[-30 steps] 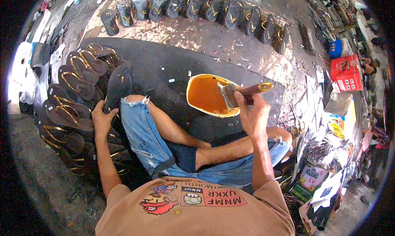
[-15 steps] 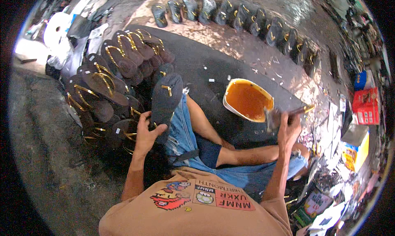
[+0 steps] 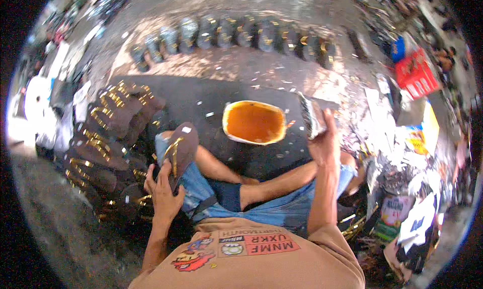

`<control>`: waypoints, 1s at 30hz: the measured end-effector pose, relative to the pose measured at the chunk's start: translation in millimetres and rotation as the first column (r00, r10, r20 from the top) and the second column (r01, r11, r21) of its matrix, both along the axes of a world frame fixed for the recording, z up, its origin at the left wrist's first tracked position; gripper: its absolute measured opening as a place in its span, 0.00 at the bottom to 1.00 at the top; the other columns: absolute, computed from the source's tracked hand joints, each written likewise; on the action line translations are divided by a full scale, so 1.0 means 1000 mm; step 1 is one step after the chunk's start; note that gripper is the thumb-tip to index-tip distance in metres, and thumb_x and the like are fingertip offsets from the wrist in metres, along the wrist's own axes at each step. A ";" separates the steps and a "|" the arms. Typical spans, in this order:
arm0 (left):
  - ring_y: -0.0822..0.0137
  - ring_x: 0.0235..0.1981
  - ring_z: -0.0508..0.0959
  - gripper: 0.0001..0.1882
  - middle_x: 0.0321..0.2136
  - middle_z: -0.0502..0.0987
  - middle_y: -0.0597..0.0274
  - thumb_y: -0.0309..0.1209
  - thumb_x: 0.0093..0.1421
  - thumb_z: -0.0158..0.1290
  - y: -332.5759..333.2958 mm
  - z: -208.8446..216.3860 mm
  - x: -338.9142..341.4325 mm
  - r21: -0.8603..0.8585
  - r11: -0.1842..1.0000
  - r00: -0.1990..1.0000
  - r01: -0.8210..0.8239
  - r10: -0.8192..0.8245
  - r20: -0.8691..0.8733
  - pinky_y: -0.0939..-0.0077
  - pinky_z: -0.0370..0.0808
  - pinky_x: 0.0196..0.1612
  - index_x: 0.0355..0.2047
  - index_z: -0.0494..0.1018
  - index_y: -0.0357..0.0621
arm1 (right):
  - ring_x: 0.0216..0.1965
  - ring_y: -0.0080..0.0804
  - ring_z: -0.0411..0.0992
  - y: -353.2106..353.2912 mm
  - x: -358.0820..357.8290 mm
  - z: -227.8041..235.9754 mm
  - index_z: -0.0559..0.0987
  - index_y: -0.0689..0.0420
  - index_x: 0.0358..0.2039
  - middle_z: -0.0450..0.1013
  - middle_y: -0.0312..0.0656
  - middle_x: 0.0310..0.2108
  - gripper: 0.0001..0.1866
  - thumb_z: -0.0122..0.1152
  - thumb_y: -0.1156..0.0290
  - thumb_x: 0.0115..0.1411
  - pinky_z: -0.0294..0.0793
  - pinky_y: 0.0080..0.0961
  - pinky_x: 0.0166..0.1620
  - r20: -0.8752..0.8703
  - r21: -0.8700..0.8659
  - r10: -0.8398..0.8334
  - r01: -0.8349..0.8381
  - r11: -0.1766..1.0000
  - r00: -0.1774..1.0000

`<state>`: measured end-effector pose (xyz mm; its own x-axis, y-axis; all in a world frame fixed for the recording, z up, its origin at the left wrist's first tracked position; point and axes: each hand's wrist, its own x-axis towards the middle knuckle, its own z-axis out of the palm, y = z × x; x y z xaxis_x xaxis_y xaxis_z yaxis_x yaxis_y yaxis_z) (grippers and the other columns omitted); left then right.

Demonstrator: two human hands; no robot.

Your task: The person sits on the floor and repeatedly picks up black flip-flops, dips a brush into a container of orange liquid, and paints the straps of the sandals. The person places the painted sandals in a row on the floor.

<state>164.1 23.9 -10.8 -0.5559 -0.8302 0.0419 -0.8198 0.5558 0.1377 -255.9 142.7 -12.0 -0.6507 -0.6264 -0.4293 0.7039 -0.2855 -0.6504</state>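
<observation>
My left hand (image 3: 167,191) is closed round the heel end of a brown flip-flop (image 3: 186,142), which tilts over my left knee. Its gold strap and a small white sticker near the toe face up. Raised over the right part of the dark mat, my right hand (image 3: 324,142) grips a flat, wide, greyish brush (image 3: 310,115); its far end points away from me. A pale-rimmed tub (image 3: 225,119) of orange-brown liquid stands on the mat between my hands, apart from both.
Many gold-strapped flip-flops (image 3: 93,143) are heaped left of my leg. Beyond the black mat (image 3: 201,90), a curved row of flip-flops (image 3: 206,33) lies on the ground. A red box (image 3: 416,73), a yellow-and-white box (image 3: 420,133) and scraps crowd the right side.
My right hand has lifted the brush away from the tub's edge. The flip-flop at my left hand now shows a gold strap and sticker. The view has turned right.
</observation>
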 end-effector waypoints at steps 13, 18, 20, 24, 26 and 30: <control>0.55 0.45 0.80 0.32 0.48 0.77 0.49 0.52 0.64 0.48 0.003 -0.005 -0.096 0.584 0.105 -0.029 0.805 0.990 -0.138 0.60 0.80 0.47 0.57 0.69 0.38 | 0.32 0.31 0.79 -0.060 0.077 0.043 0.80 0.57 0.29 0.80 0.37 0.33 0.10 0.73 0.66 0.57 0.78 0.33 0.37 -0.846 0.306 0.366 -0.209 0.929 0.388; 0.57 0.45 0.82 0.26 0.51 0.79 0.47 0.46 0.66 0.43 0.013 -0.030 -0.085 0.625 0.278 0.237 0.730 0.754 -0.612 0.58 0.80 0.52 0.53 0.73 0.37 | 0.31 0.46 0.72 -0.107 0.089 0.054 0.80 0.54 0.27 0.75 0.43 0.27 0.15 0.79 0.62 0.46 0.72 0.39 0.37 -0.996 0.061 0.068 0.128 0.990 -0.052; 0.57 0.43 0.83 0.25 0.48 0.79 0.47 0.46 0.66 0.44 0.011 -0.026 -0.080 0.604 0.323 0.233 0.729 0.713 -0.662 0.61 0.81 0.49 0.49 0.73 0.36 | 0.31 0.43 0.73 -0.091 0.095 0.037 0.84 0.50 0.32 0.75 0.39 0.27 0.16 0.78 0.66 0.39 0.72 0.37 0.38 -0.996 -0.009 -0.005 0.041 0.999 -0.092; 0.58 0.36 0.83 0.32 0.39 0.81 0.46 0.53 0.62 0.46 0.012 -0.027 -0.087 0.732 0.311 0.035 0.607 0.909 -0.416 0.71 0.83 0.35 0.47 0.71 0.30 | 0.29 0.26 0.76 -0.050 0.123 0.018 0.85 0.57 0.31 0.79 0.40 0.26 0.09 0.77 0.72 0.49 0.74 0.27 0.37 -0.996 0.084 0.082 -0.046 0.995 -0.041; 0.55 0.37 0.80 0.39 0.45 0.78 0.46 0.57 0.58 0.48 -0.008 -0.064 -0.062 0.483 -0.087 0.331 0.871 0.831 -0.447 0.60 0.80 0.38 0.57 0.66 0.36 | 0.30 0.22 0.76 -0.063 0.073 0.027 0.83 0.62 0.34 0.81 0.41 0.28 0.12 0.76 0.71 0.52 0.76 0.25 0.38 -0.925 0.269 0.209 0.157 0.950 0.318; 0.53 0.39 0.79 0.42 0.48 0.76 0.42 0.52 0.53 0.50 0.008 -0.019 -0.083 0.476 0.028 0.146 0.879 0.935 -0.325 0.59 0.78 0.43 0.61 0.64 0.32 | 0.32 0.25 0.76 -0.063 0.081 0.066 0.82 0.64 0.34 0.80 0.39 0.29 0.16 0.79 0.68 0.51 0.76 0.27 0.39 -0.947 0.082 0.029 0.155 0.985 0.320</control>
